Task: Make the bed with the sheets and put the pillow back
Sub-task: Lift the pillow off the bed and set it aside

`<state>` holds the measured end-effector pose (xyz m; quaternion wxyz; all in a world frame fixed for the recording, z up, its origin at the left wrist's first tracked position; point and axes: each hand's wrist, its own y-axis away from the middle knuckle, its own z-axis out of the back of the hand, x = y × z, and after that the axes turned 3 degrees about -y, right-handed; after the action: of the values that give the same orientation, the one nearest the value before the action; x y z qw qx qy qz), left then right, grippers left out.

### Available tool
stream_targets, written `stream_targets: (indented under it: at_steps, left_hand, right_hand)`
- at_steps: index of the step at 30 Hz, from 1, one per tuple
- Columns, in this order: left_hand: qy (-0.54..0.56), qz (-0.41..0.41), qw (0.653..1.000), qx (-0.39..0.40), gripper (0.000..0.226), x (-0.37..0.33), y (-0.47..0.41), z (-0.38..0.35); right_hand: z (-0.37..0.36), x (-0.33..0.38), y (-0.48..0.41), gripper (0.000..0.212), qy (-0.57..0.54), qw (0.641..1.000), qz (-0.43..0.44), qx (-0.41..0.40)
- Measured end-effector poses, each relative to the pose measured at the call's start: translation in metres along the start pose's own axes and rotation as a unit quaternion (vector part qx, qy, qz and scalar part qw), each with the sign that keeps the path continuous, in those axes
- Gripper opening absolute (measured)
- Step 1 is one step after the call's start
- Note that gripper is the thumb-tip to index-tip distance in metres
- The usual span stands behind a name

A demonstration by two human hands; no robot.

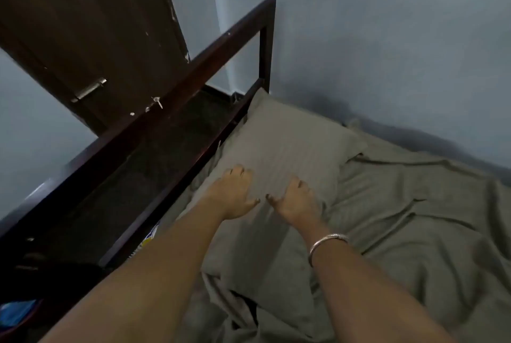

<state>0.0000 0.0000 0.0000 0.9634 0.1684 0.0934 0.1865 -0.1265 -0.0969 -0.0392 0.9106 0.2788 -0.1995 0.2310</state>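
One pillow (pixel 290 143) under left hand (pixel 232 193), right hand (pixel 297 200); one sheet (pixel 414 204).

1. The pillow (pixel 279 149) has a grey-olive case with faint stripes. It lies flat with one long side along the dark headboard rail (pixel 193 66), its far corner tucked against the rail's end post.
2. The left hand (pixel 232 193) and right hand (pixel 297 199) press side by side on the pillow's middle, thumbs pointing at each other, fingertips bent into the fabric.
3. The sheet (pixel 414 218), the same grey-olive, covers the mattress on the side of the pillow away from the headboard rail. It is wrinkled, with long creases running across it.
4. Towards the rail's near end, loose folds of sheet lie bunched under the pillow's near end.
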Motion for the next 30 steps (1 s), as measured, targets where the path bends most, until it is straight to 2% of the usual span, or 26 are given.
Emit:
stream_targets:
  at_steps: [5, 10, 12, 16, 20, 23, 27, 30]
  left_hand:
    - [0.071, 0.043, 0.996, 0.031, 0.068, 0.023, -0.042, -0.026]
    - [0.149, 0.110, 0.981, 0.057, 0.083, 0.038, -0.083, -0.047]
    - [0.148, 0.144, 0.976, 0.066, 0.089, 0.044, -0.096, -0.055]
    - [0.161, 0.197, 0.963, 0.088, 0.098, 0.057, -0.112, -0.074]
    - [0.191, 0.242, 0.945, 0.107, 0.119, 0.063, -0.122, -0.087]
    - [0.214, 0.287, 0.926, 0.116, 0.131, 0.058, -0.130, -0.091]
    - [0.192, 0.305, 0.927, 0.105, 0.135, 0.046, -0.139, -0.096]
    - [0.197, 0.299, 0.931, 0.074, 0.129, 0.040, -0.147, -0.100]
  right_hand:
    - [-0.029, -0.012, -0.047, 0.092, -0.122, 0.985, -0.118, -0.028]
    - [-0.047, -0.020, -0.083, 0.100, -0.145, 0.967, -0.207, -0.041]
    - [-0.053, -0.021, -0.092, 0.103, -0.177, 0.954, -0.237, -0.056]
    - [-0.066, -0.017, -0.104, 0.103, -0.337, 0.878, -0.319, -0.117]
    - [-0.064, -0.013, -0.109, 0.127, -0.366, 0.831, -0.408, -0.089]
    - [-0.072, -0.021, -0.120, 0.140, -0.413, 0.803, -0.420, -0.093]
    - [-0.089, -0.034, -0.128, 0.163, -0.475, 0.772, -0.413, -0.087]
    - [-0.104, -0.047, -0.134, 0.160, -0.478, 0.766, -0.419, -0.092]
